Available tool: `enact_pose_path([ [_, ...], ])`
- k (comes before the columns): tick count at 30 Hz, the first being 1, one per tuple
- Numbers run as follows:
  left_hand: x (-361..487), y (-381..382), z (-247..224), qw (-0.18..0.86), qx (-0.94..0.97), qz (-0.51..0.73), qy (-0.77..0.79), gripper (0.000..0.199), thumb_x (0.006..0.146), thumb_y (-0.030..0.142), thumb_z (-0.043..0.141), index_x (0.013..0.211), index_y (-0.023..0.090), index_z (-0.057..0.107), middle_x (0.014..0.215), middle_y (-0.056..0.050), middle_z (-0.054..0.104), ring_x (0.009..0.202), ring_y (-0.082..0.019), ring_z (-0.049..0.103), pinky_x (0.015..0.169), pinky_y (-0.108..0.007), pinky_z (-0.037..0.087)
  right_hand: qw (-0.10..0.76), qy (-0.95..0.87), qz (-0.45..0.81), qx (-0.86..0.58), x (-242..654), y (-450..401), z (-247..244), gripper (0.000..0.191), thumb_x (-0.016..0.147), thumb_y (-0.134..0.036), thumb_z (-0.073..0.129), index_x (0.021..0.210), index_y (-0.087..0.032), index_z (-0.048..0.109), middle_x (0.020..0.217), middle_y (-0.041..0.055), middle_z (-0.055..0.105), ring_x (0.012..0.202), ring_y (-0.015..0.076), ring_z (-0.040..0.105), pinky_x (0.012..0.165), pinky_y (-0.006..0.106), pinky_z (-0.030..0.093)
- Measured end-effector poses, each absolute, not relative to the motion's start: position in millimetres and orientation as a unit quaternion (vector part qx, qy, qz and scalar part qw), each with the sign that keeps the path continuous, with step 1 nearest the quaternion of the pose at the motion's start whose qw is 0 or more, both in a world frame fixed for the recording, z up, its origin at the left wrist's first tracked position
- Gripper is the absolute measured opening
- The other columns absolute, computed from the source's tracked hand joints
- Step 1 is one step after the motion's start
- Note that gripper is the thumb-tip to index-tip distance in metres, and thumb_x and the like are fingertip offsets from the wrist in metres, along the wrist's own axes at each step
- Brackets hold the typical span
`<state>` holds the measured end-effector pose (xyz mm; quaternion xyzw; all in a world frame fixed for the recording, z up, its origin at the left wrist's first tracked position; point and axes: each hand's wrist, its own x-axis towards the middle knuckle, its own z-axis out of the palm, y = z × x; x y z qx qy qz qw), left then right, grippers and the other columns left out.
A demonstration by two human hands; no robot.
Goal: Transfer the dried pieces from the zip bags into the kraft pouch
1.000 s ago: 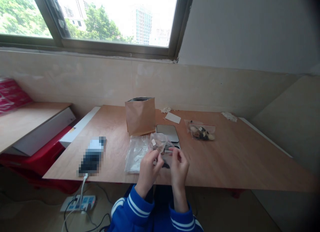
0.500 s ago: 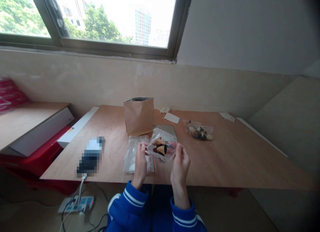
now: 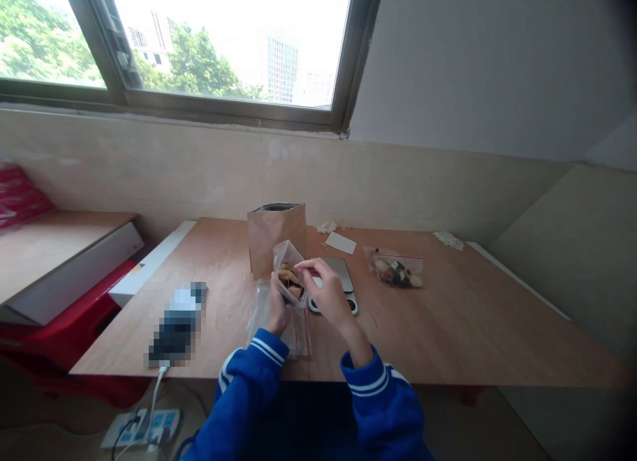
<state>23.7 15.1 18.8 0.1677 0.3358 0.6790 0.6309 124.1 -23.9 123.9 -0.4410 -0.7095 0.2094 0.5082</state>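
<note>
My left hand (image 3: pixel 277 306) is wrapped round the side of a clear plastic bag (image 3: pixel 284 252) that holds brown dried pieces (image 3: pixel 290 280). The bag is tilted, its upper end wide. My right hand (image 3: pixel 326 292) is at the bag's right edge with thumb and fingers pinched together; whatever is between them is too small to make out. Under the right hand lies a kitchen scale (image 3: pixel 342 270) with a flat metal top. Behind the bag stands a brown paper pouch (image 3: pixel 269 232), open at the top. Flat clear zip bags (image 3: pixel 300 335) lie below my left hand.
A filled zip bag (image 3: pixel 398 272) lies to the right. At the back are a white card (image 3: pixel 341 243) and crumpled white scraps (image 3: pixel 327 227). On the left, a blurred-out device (image 3: pixel 176 325) has a cable running to a power strip (image 3: pixel 142 428) below the table.
The bag has moved left and up and is now tilted in my left hand. My right hand has shifted left over the scale, its fingers now at the bag's edge. The view has tipped slightly upward.
</note>
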Motion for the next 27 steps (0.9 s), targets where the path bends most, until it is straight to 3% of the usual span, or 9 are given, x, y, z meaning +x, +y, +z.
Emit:
enact_pose_path([
  [5,24,24,-11,0.578,0.166,0.72,0.347,0.046,0.084,0.051,0.058,0.102,0.011,0.071,0.101,-0.009,0.072,0.097,-0.022,0.066,0.088,-0.031,0.051,0.32,-0.796,0.245,-0.451,115,-4,110,0.026,0.09,-0.015,0.047,0.113,-0.016,0.061,0.115,0.011,0.063,0.11,0.0217,0.058,0.099,0.038,0.045],
  [9,22,26,-21,0.527,0.235,0.732,0.362,0.042,0.081,0.049,0.064,0.098,0.011,0.072,0.098,-0.008,0.072,0.099,-0.024,0.065,0.091,-0.031,0.049,0.255,-0.809,0.216,-0.485,104,12,94,0.038,0.09,-0.021,0.052,0.127,-0.014,0.052,0.13,0.0159,0.053,0.126,0.0276,0.047,0.108,0.044,0.036],
  [12,21,26,-22,0.514,0.26,0.735,0.357,0.038,0.08,0.046,0.063,0.096,0.012,0.072,0.094,-0.007,0.071,0.096,-0.023,0.064,0.09,-0.032,0.049,0.219,-0.817,0.202,-0.495,99,18,92,0.043,0.089,-0.022,0.053,0.131,-0.013,0.049,0.133,0.0167,0.051,0.128,0.0295,0.045,0.109,0.046,0.034],
  [20,15,24,-14,0.481,0.289,0.737,0.377,0.031,0.082,0.037,0.058,0.093,0.01,0.072,0.095,-0.008,0.071,0.091,-0.023,0.063,0.089,-0.035,0.049,0.209,-0.826,0.179,-0.493,101,22,87,0.026,0.09,-0.029,0.054,0.113,-0.015,0.057,0.112,0.0125,0.058,0.113,0.027,0.051,0.098,0.042,0.04],
  [27,14,21,-4,0.496,0.242,0.739,0.387,0.021,0.08,0.029,0.063,0.092,0.013,0.071,0.096,-0.009,0.072,0.099,-0.026,0.065,0.093,-0.034,0.048,0.235,-0.831,0.203,-0.462,96,21,81,0.011,0.087,-0.021,0.058,0.098,-0.019,0.058,0.098,0.0071,0.06,0.096,0.022,0.056,0.089,0.036,0.043],
])
